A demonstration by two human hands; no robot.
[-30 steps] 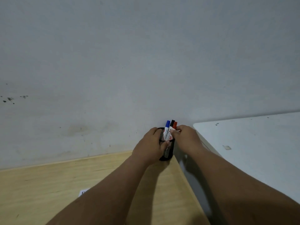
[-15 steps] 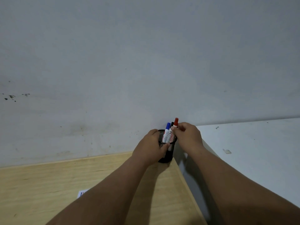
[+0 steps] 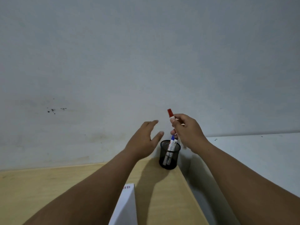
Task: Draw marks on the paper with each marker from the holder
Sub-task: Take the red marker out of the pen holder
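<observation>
A black mesh holder [image 3: 169, 157] stands at the far right corner of the wooden table, against the wall. Two markers remain in it, one with a blue cap [image 3: 172, 140]. My right hand [image 3: 186, 132] is raised above the holder, shut on the red marker [image 3: 170, 114], whose red cap points up. My left hand [image 3: 144, 140] hovers just left of the holder with fingers spread, touching nothing. The white paper [image 3: 125, 207] lies on the table near me, between my forearms, with small coloured marks at its far corner.
The wooden table [image 3: 164, 192] ends at a right edge just past the holder. A lower white surface [image 3: 253, 156] lies to the right across a gap. A grey wall [image 3: 146, 62] rises directly behind the holder.
My right hand has lifted the red marker up out of the holder. My left hand has let go of the holder and opened. The view has tilted down, showing the paper.
</observation>
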